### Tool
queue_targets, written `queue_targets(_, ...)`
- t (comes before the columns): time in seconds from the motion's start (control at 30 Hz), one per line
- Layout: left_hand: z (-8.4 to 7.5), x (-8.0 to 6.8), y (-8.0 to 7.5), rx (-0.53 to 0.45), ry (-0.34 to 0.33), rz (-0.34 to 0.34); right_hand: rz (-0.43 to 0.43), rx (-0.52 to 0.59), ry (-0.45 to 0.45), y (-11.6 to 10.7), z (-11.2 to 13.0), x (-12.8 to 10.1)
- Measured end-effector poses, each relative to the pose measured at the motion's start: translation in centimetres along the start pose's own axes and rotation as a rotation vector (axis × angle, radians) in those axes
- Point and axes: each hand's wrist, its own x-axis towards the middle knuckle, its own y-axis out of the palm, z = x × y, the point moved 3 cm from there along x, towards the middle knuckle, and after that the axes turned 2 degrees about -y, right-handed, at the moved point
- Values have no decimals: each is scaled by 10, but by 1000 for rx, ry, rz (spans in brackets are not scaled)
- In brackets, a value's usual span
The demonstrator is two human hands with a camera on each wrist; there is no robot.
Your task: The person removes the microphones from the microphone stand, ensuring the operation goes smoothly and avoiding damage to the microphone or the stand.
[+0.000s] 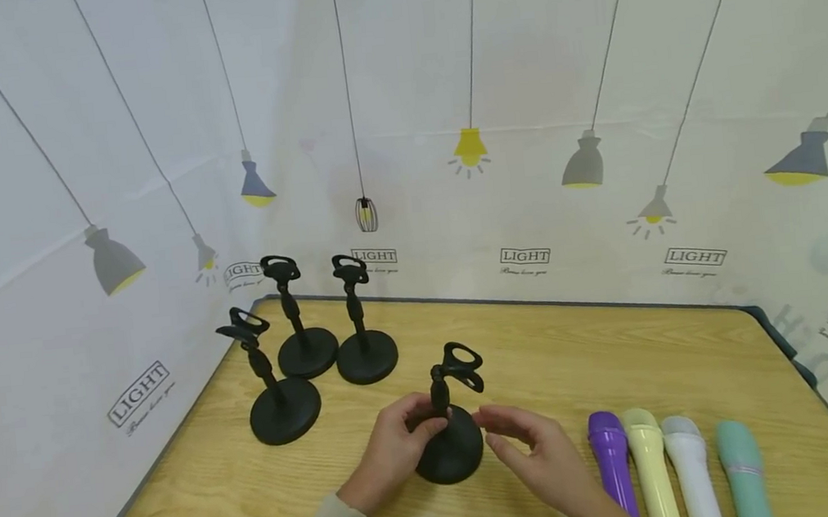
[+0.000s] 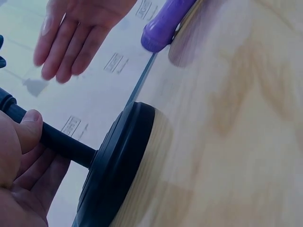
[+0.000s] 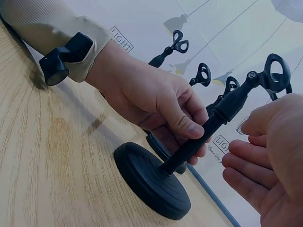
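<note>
1. Head view: a black microphone stand point(image 1: 449, 428) stands upright on the wooden desk point(image 1: 615, 356), toward the near edge and about midway along it. The left hand point(image 1: 401, 444) grips its stem just above the round base. The right hand point(image 1: 530, 449) hovers just beside the base, fingers relaxed and spread, holding nothing.
2. Head view, surroundings: three more black stands point(image 1: 303, 342) are grouped near the far left corner. Four toy microphones lie side by side by the near right corner: purple point(image 1: 611, 459), pale yellow point(image 1: 650, 464), white point(image 1: 691, 464), teal point(image 1: 741, 464).
3. Left wrist view: thumb and fingers of the left hand point(image 2: 21, 161) wrap the stem; the base point(image 2: 118, 161) sits flat on the desk. The right hand point(image 2: 71, 35) is open above, apart from the stand. The purple microphone's head point(image 2: 163, 26) lies beyond.
4. Right wrist view: the left hand point(image 3: 156, 101) pinches the stem between thumb and fingers; the right hand point(image 3: 265, 156) is loosely open beside the clip, not touching it.
</note>
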Motion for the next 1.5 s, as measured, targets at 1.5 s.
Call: queue_targets(1.5, 28, -6, -100, 152, -127, -392, 95, 9, 2, 33, 13, 21)
